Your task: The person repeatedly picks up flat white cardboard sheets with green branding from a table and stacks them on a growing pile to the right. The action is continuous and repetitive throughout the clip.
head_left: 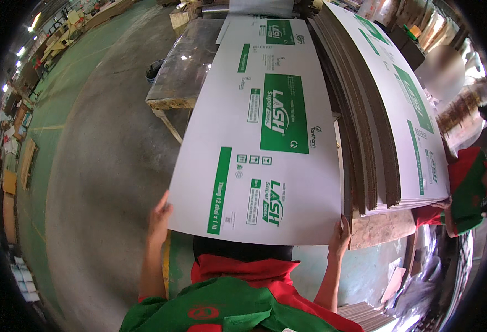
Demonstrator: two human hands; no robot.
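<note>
A long white cardboard sheet (199, 166) with green printed panels stretches away from me, its far end at the rollers of a machine (213, 10). My left hand (159, 217) grips its near left corner, fingers closed at the edge. At the near right corner my right hand (339, 234) is closed on the same sheet, thumb up along the edge. The near edge hangs in front of my waist, bowed slightly. Beside it on the right rises a tall stack of similar printed sheets (390, 83), brown along the cut edges.
A worn metal-topped table (185, 63) stands left of the sheet, with a dark bucket (154, 69) beside it. Wooden boards (384, 228) lie under the stack. A co-worker in a red and green shirt (467, 193) stands at its right end. More flat cardboard (359, 315) lies low at right.
</note>
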